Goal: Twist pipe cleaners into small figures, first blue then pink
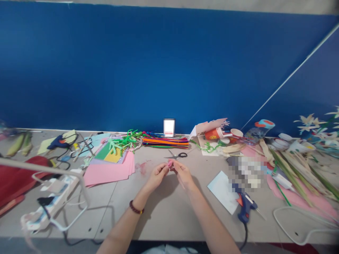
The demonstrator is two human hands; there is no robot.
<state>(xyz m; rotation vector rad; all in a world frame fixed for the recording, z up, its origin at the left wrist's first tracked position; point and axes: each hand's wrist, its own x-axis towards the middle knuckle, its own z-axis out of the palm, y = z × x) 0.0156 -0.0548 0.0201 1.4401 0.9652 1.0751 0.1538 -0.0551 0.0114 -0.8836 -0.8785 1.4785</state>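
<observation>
My left hand [157,176] and my right hand [182,173] meet above the middle of the table, and their fingertips pinch a small pink piece [170,164], perhaps paper or pipe cleaner. Its exact shape is partly hidden by my fingers. A dark beaded bracelet [136,207] circles my left wrist. Black-handled scissors [177,155] lie just beyond my hands. A pale blue paper sheet [222,192] and a blue glue gun [246,208] sit to the right of my right hand. A stack of pink paper [111,169] lies to the left.
Bundled multicoloured pipe cleaners [165,142] lie along the blue wall [159,70]. Paper cups [214,134], green leaves [293,173] and a blurred object [245,173] crowd the right. A power strip [50,194], a red cloth [26,176] and a second glue gun [59,142] lie left.
</observation>
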